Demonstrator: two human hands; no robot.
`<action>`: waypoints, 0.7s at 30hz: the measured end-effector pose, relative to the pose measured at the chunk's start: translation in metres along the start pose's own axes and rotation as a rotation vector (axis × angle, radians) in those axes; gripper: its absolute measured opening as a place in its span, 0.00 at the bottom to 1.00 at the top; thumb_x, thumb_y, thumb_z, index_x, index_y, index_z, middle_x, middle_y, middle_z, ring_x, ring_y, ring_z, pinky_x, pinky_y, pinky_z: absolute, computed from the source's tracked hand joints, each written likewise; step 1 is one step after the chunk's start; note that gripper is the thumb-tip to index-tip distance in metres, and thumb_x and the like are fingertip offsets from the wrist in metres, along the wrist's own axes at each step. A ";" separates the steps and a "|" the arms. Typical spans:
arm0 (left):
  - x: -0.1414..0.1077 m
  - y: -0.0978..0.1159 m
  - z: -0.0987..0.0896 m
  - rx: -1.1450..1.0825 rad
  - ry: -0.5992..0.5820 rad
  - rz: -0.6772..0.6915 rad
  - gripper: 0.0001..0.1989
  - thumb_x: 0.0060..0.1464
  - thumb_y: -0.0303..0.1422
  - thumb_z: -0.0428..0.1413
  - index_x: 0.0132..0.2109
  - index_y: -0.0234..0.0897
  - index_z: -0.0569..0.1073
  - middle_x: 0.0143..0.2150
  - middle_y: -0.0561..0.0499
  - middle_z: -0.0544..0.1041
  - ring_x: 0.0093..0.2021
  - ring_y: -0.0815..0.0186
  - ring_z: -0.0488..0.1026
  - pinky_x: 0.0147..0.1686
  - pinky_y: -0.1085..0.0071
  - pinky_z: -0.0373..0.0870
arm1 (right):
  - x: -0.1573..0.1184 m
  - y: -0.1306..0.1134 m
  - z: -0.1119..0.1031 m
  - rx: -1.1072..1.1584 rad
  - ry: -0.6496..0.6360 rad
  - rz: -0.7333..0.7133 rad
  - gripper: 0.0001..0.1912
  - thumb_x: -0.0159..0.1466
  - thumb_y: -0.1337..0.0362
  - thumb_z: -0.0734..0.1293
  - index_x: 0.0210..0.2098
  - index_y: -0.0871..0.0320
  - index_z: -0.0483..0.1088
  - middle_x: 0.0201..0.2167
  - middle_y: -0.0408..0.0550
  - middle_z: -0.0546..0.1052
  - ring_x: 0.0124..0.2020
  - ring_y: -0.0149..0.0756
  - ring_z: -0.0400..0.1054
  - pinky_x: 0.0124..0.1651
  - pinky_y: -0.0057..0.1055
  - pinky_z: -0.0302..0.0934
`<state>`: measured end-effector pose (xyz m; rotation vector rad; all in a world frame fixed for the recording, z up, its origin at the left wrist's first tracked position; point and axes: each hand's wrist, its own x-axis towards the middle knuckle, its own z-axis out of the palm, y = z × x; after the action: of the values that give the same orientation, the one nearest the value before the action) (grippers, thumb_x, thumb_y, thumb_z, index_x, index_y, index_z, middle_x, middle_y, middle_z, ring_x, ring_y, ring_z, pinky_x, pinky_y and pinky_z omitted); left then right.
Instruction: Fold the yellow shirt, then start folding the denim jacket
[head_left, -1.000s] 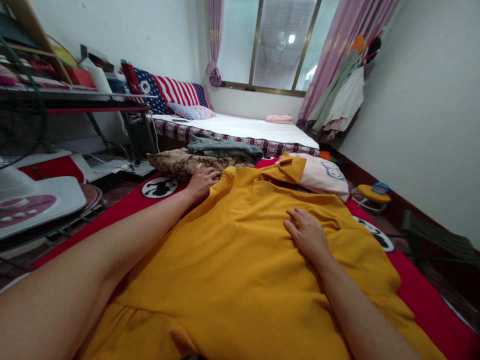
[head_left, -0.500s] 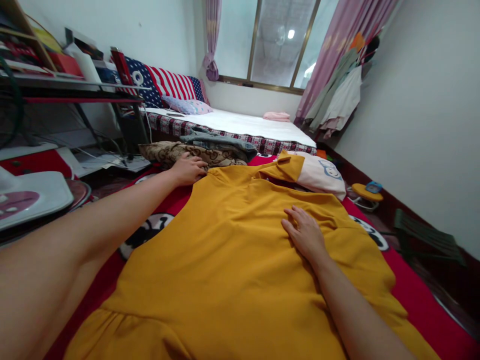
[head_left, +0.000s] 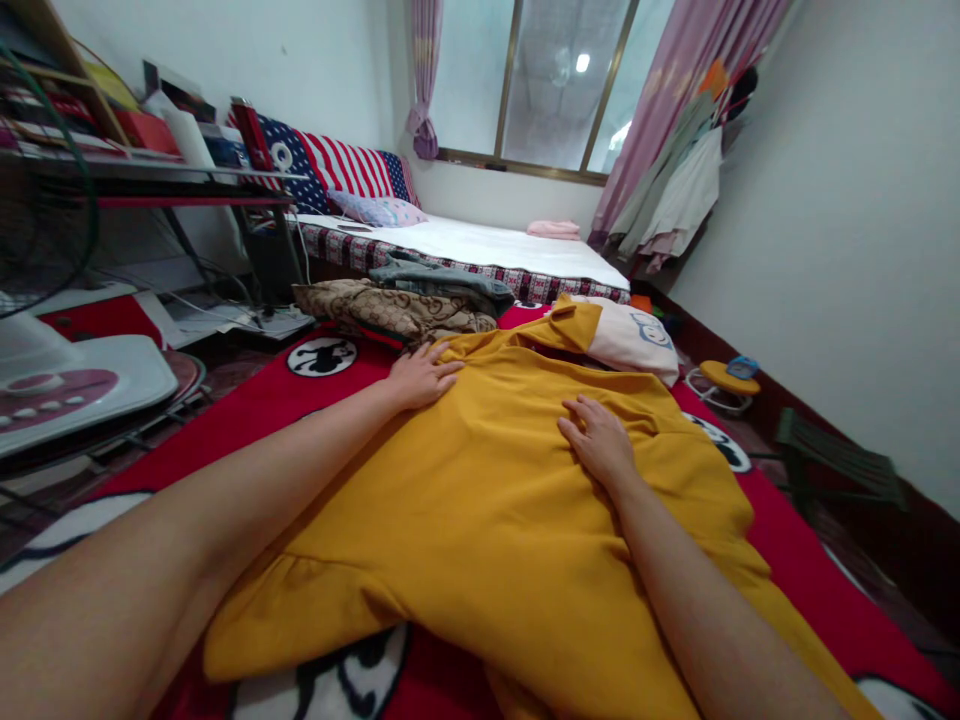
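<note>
Mustard-yellow cloth lies spread under both my palms: the dress [head_left: 480,500] is flat on the red blanket [head_left: 247,410]. My left hand [head_left: 421,378] rests open at the dress's left edge, fingers flat and slightly spread, gripping nothing. My right hand [head_left: 596,445] presses flat on its upper middle, fingers together. Just beyond my left hand lies a brown patterned cloth [head_left: 390,308]; beyond my right, a white pillow [head_left: 634,340].

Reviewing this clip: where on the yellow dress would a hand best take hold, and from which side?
Probably the collar at the far end: it stands up folded off the yellow dress, offering an edge to pinch from above. The left hand and right hand lie flat on smooth cloth.
</note>
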<state>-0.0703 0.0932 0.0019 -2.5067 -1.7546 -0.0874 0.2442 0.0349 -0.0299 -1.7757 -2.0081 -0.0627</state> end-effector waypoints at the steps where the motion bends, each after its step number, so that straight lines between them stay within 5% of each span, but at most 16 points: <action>1: 0.001 -0.007 0.000 0.017 0.019 -0.105 0.25 0.65 0.43 0.38 0.66 0.51 0.60 0.72 0.49 0.48 0.65 0.54 0.58 0.59 0.53 0.58 | 0.000 0.000 0.000 0.000 -0.001 0.000 0.20 0.66 0.58 0.61 0.54 0.57 0.71 0.61 0.53 0.68 0.62 0.45 0.60 0.63 0.43 0.53; 4: 0.004 -0.007 -0.011 0.098 0.084 -0.228 0.22 0.64 0.34 0.41 0.62 0.45 0.67 0.72 0.44 0.50 0.59 0.51 0.65 0.51 0.49 0.63 | 0.000 0.000 0.000 -0.003 -0.004 0.004 0.20 0.66 0.58 0.61 0.55 0.57 0.70 0.61 0.53 0.67 0.63 0.45 0.59 0.64 0.43 0.51; 8: 0.006 0.023 -0.021 0.123 0.240 -0.132 0.20 0.62 0.31 0.43 0.54 0.37 0.75 0.72 0.45 0.50 0.61 0.50 0.61 0.56 0.52 0.59 | 0.001 0.001 0.001 -0.007 -0.011 0.018 0.21 0.66 0.57 0.61 0.55 0.56 0.70 0.62 0.53 0.67 0.63 0.45 0.58 0.64 0.43 0.51; 11: 0.007 0.035 -0.008 0.009 0.124 0.056 0.24 0.63 0.43 0.43 0.63 0.46 0.66 0.72 0.53 0.51 0.67 0.57 0.55 0.63 0.61 0.52 | 0.002 0.002 0.002 0.001 -0.013 0.018 0.20 0.66 0.57 0.61 0.55 0.55 0.70 0.62 0.52 0.67 0.62 0.44 0.59 0.63 0.42 0.51; 14: 0.008 0.032 0.010 -0.121 -0.005 0.023 0.30 0.62 0.52 0.38 0.68 0.51 0.56 0.72 0.52 0.50 0.70 0.56 0.48 0.66 0.56 0.46 | 0.001 0.004 0.002 0.021 -0.003 0.010 0.20 0.65 0.57 0.62 0.54 0.55 0.71 0.61 0.52 0.67 0.62 0.44 0.60 0.63 0.42 0.52; 21: 0.005 0.031 0.018 -0.147 0.087 -0.048 0.28 0.63 0.50 0.39 0.66 0.52 0.59 0.72 0.50 0.51 0.70 0.55 0.48 0.65 0.54 0.47 | 0.001 0.003 -0.001 0.077 0.051 -0.030 0.18 0.63 0.60 0.63 0.49 0.58 0.73 0.56 0.55 0.72 0.58 0.45 0.64 0.61 0.43 0.56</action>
<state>-0.0398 0.0894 -0.0167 -2.5163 -1.8363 -0.3348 0.2471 0.0357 -0.0294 -1.6801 -1.9741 -0.0388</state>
